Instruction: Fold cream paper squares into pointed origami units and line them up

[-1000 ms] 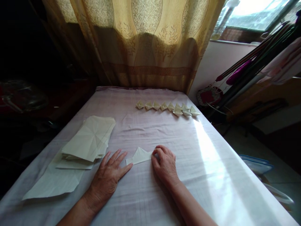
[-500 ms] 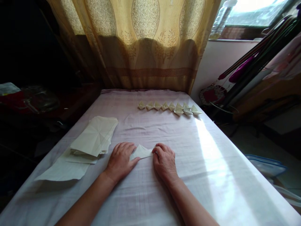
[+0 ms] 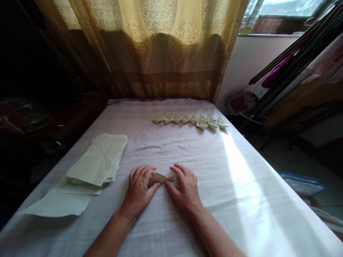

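A small folded piece of cream paper [image 3: 160, 177] lies on the white tablecloth [image 3: 171, 150] between my two hands. My left hand [image 3: 139, 188] has its fingers curled over the paper's left end and pinches it with the thumb. My right hand [image 3: 184, 187] grips the right end, fingers bent down onto it. Most of the paper is hidden under my fingers. A row of several small folded paper boats [image 3: 190, 120] stands at the far side of the table.
A stack of creased cream paper sheets [image 3: 98, 160] lies to the left, on top of a larger flat sheet [image 3: 59, 205]. A patterned curtain [image 3: 150, 50] hangs behind the table. Rods and fabric [image 3: 289, 64] lean at the right; a plastic container [image 3: 301, 184] sits on the floor.
My left hand slid right from flat on the cloth and closed on the paper. Both hands have drawn together, and the paper now looks narrower and more folded.
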`<state>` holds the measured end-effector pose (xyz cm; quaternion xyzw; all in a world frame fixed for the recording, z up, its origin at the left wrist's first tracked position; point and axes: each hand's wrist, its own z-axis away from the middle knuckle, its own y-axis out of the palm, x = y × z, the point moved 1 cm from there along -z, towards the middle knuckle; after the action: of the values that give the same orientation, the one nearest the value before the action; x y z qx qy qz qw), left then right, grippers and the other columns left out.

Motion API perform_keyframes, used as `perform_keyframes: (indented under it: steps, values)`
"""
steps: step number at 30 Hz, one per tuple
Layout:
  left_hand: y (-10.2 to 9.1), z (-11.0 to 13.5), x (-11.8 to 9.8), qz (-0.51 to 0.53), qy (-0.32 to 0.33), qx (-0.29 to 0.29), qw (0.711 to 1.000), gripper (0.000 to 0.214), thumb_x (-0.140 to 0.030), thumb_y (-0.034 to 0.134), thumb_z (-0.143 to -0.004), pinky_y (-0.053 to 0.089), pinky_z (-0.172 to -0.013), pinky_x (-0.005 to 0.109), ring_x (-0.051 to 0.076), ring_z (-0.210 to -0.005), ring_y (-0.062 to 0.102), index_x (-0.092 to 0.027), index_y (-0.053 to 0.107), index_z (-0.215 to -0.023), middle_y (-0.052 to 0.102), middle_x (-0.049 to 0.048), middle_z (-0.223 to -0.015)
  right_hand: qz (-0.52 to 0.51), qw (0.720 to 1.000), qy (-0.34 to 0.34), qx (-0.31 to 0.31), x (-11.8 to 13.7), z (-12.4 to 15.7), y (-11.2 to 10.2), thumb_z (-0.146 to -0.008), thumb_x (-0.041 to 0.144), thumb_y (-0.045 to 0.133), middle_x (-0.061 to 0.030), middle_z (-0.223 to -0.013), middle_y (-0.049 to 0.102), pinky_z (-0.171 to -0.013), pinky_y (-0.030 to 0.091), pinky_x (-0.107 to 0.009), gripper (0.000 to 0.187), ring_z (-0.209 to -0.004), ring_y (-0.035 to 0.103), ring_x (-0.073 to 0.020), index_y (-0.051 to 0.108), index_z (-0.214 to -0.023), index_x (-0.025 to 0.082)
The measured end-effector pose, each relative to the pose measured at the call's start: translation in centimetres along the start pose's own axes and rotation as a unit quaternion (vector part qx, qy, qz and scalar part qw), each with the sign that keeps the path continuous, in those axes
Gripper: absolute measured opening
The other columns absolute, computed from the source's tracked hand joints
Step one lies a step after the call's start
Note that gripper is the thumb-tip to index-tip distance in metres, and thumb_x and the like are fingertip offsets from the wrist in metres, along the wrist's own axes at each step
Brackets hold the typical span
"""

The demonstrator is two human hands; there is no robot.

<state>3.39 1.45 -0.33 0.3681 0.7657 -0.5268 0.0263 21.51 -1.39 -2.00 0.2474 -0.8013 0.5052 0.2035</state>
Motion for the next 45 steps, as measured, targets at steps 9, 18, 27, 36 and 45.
perform_keyframes:
  steps: [9, 18, 27, 36, 45]
  values:
    - [-0.4, -1.0, -0.1, -0.019, 0.071, -0.016, 0.997, 0.008, -0.019, 0.063, -0.085, 0.028, -0.108, 0.054, 0.028, -0.121, 0.053, -0.026, 0.066, -0.082, 0.068, 0.0034, -0.118, -0.008, 0.991, -0.092, -0.094, 0.4, -0.2, -1.5, -0.084, 0.019, 0.058, -0.0114, -0.135, 0.051, -0.102, 0.039, -0.045, 0.038, -0.125, 0.048, -0.0268, 0.055, -0.122, 0.025]
    - [-0.3, -3.7, 0.3, -0.047, 0.196, -0.024, 0.979, 0.015, -0.018, 0.056, -0.088, 0.033, -0.108, 0.047, 0.025, -0.124, 0.050, -0.026, 0.068, -0.083, 0.066, 0.0034, -0.124, 0.093, 0.977, -0.184, -0.053, -1.2, -1.4, -3.8, -0.089, 0.022, 0.059, -0.0083, -0.135, 0.056, -0.101, 0.035, -0.046, 0.015, -0.130, 0.045, -0.0271, 0.071, -0.092, 0.031]
    - [0.6, -4.9, -0.1, -0.151, 0.207, 0.014, 0.967, 0.030, -0.009, 0.058, -0.085, 0.035, -0.106, 0.048, 0.029, -0.129, 0.048, -0.028, 0.071, -0.104, 0.058, 0.0083, -0.136, 0.156, 0.954, -0.249, -0.066, -2.7, -1.5, -3.4, -0.084, 0.015, 0.062, -0.0032, -0.126, 0.066, -0.110, 0.026, -0.039, 0.014, -0.126, 0.049, -0.0226, 0.068, -0.075, 0.023]
    - [0.4, -0.5, -3.9, -0.057, 0.172, 0.085, 0.980, 0.032, -0.018, 0.052, -0.090, 0.034, -0.106, 0.042, 0.023, -0.113, 0.056, -0.020, 0.062, -0.121, 0.067, 0.0068, -0.119, 0.118, 0.973, -0.200, -0.003, -3.2, -1.3, -3.4, -0.085, 0.022, 0.065, -0.0041, -0.127, 0.064, -0.106, 0.030, -0.039, 0.008, -0.126, 0.049, -0.0235, 0.071, -0.082, 0.026]
    - [1.5, 0.0, -3.1, -0.054, 0.166, 0.085, 0.981, 0.033, -0.019, 0.048, -0.094, 0.032, -0.106, 0.041, 0.021, -0.114, 0.057, -0.020, 0.058, -0.125, 0.066, 0.0060, -0.123, 0.058, 0.995, -0.068, 0.050, -3.6, -1.4, -3.2, -0.084, 0.023, 0.066, -0.0053, -0.122, 0.066, -0.101, 0.036, -0.046, 0.004, -0.125, 0.050, -0.0275, 0.069, -0.083, 0.024]
